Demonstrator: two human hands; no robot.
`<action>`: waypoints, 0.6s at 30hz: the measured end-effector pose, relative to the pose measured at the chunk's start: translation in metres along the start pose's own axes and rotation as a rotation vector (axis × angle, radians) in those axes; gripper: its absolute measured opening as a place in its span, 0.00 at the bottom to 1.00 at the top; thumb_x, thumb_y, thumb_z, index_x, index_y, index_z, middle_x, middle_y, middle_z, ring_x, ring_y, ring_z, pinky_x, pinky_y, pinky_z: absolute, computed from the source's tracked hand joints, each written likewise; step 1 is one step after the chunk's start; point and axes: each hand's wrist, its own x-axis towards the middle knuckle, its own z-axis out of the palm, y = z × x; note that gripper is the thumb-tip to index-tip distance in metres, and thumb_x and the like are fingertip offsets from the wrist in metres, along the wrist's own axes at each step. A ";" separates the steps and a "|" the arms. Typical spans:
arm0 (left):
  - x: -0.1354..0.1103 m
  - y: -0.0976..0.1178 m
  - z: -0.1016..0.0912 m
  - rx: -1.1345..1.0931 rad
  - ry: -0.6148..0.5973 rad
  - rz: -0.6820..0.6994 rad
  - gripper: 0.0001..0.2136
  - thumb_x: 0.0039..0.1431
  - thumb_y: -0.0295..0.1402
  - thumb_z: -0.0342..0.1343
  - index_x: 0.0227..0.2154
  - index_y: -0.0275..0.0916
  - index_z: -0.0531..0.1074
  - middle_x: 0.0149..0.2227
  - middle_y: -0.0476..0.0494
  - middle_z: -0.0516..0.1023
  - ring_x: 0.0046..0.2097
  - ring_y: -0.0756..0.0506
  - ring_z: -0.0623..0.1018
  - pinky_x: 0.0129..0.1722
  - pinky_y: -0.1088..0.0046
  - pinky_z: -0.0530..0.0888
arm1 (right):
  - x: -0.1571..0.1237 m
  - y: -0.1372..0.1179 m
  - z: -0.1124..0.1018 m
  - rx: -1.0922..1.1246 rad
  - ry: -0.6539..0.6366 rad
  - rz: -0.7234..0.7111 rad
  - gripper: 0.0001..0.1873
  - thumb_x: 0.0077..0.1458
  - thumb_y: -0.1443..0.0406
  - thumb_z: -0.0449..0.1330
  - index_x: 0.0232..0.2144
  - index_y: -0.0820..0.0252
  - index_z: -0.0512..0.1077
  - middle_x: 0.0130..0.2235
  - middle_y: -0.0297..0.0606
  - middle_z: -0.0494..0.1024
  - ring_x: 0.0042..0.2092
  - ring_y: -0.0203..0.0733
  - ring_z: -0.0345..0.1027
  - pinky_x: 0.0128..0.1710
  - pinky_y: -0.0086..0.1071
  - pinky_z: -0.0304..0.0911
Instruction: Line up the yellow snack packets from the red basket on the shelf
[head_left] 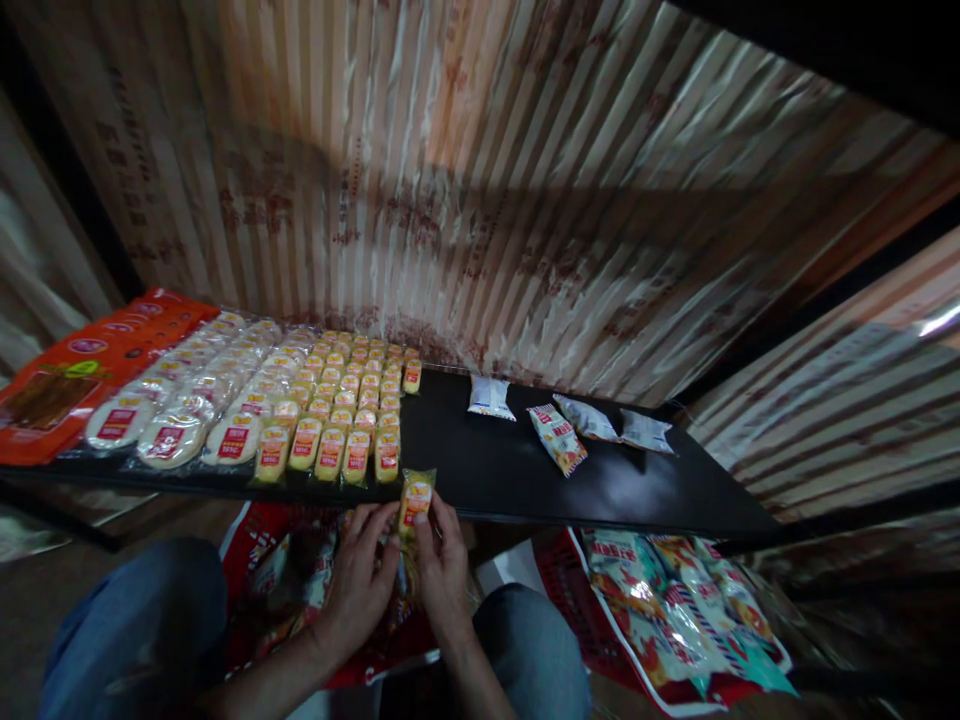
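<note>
A small yellow snack cake in a clear wrapper with a red label [416, 498] is held upright at the front edge of the black shelf. My right hand [444, 565] grips its right side, the thumb lying over its lower front. From the left, my left hand [364, 572] has its curled fingers against the wrapper; its fingertips are partly hidden. Just beyond my hands, rows of matching wrapped cakes [330, 452] line the shelf. More yellow wrapping shows dimly below and between my hands.
Round white wrapped cakes [174, 438] and an orange bag [82, 375] fill the shelf's left. Several small snack bags [556, 438] lie on the black shelf [480, 470]. Below are a red basket [238, 535] and another basket [577, 600] holding snack bags. Corrugated sheeting [450, 250] backs the shelf.
</note>
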 end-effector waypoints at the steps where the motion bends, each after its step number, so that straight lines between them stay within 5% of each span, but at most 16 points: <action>1: 0.007 0.005 0.001 0.009 -0.005 -0.004 0.17 0.57 0.33 0.44 0.47 0.39 0.70 0.46 0.39 0.73 0.48 0.43 0.74 0.52 0.61 0.71 | 0.006 -0.003 0.001 0.017 0.027 0.012 0.22 0.56 0.55 0.55 0.49 0.59 0.71 0.49 0.43 0.75 0.52 0.46 0.67 0.54 0.39 0.61; 5: 0.033 0.020 0.009 0.014 -0.064 -0.031 0.19 0.55 0.30 0.44 0.49 0.35 0.68 0.48 0.37 0.72 0.50 0.44 0.73 0.54 0.64 0.69 | 0.028 -0.013 0.006 0.144 0.128 0.072 0.26 0.55 0.53 0.55 0.52 0.61 0.65 0.50 0.46 0.74 0.51 0.46 0.68 0.51 0.38 0.62; 18: 0.129 0.058 0.029 -0.004 -0.013 -0.140 0.20 0.55 0.28 0.46 0.52 0.34 0.66 0.53 0.36 0.72 0.55 0.45 0.70 0.57 0.68 0.64 | 0.131 -0.010 0.024 0.251 0.140 -0.013 0.18 0.49 0.57 0.59 0.40 0.58 0.66 0.39 0.40 0.76 0.39 0.41 0.71 0.41 0.35 0.65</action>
